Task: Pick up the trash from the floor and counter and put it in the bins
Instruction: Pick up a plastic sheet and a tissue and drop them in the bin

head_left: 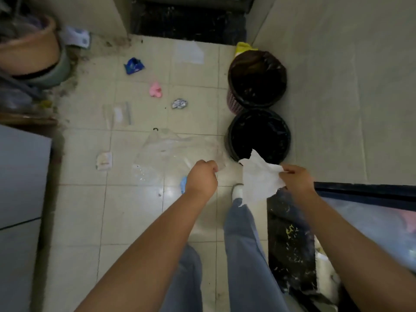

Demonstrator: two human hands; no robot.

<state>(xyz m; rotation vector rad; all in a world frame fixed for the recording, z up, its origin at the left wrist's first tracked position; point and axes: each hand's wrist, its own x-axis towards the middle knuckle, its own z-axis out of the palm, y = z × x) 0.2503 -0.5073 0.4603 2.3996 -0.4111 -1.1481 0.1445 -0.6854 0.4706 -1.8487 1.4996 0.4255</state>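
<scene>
My right hand (296,180) grips a crumpled white paper towel (258,176), which hangs at the near rim of a black-lined bin (258,134). A second bin (256,78), pink with a dark liner, stands just behind it against the wall. My left hand (201,179) is closed on the edge of a large clear plastic bag (171,152) that lies spread on the tiled floor. More trash lies beyond: a blue wrapper (133,65), a pink piece (155,89), a ball of foil (179,103), a small clear pouch (117,114) and a dirty white tissue (104,161).
A tan basin (29,48) stacked on a green one sits at the far left among dirt. A grey cabinet (20,176) lines the left edge. A dark counter (292,239) is at my right. A flat white paper (189,52) and a yellow item (244,47) lie near the doorway.
</scene>
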